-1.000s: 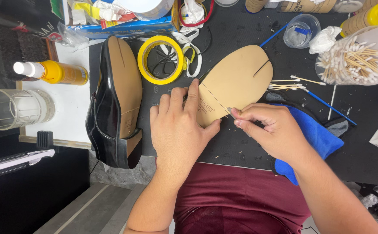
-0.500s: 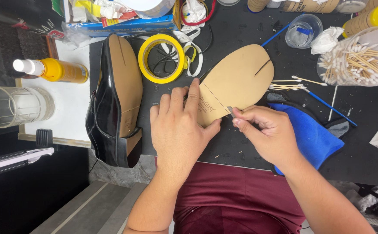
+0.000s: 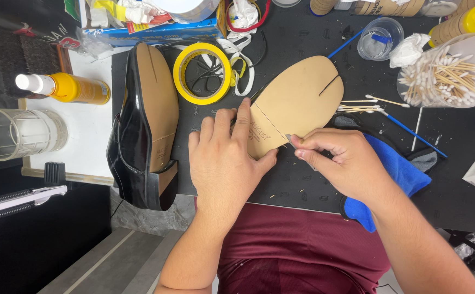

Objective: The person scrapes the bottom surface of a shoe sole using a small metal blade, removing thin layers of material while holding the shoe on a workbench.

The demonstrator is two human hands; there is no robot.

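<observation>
A tan sole-shaped leather piece (image 3: 302,100) lies flat on the black mat (image 3: 302,179), with a line running across its near end. My left hand (image 3: 221,163) presses flat on that near end, fingers spread. My right hand (image 3: 341,160) pinches a small blade (image 3: 289,139) whose tip rests at the sole's near edge by the line. A black dress shoe (image 3: 145,125) lies on its side, sole up, just left of my left hand.
A yellow tape roll (image 3: 178,73) sits behind the shoe. A blue cloth (image 3: 400,169) lies under my right wrist. A cup of cotton swabs (image 3: 444,71), loose swabs, a yellow bottle (image 3: 74,88) and a clear glass (image 3: 14,133) stand around.
None of note: both hands hold the same pose on the sole, with only a slight shift of the blade hand.
</observation>
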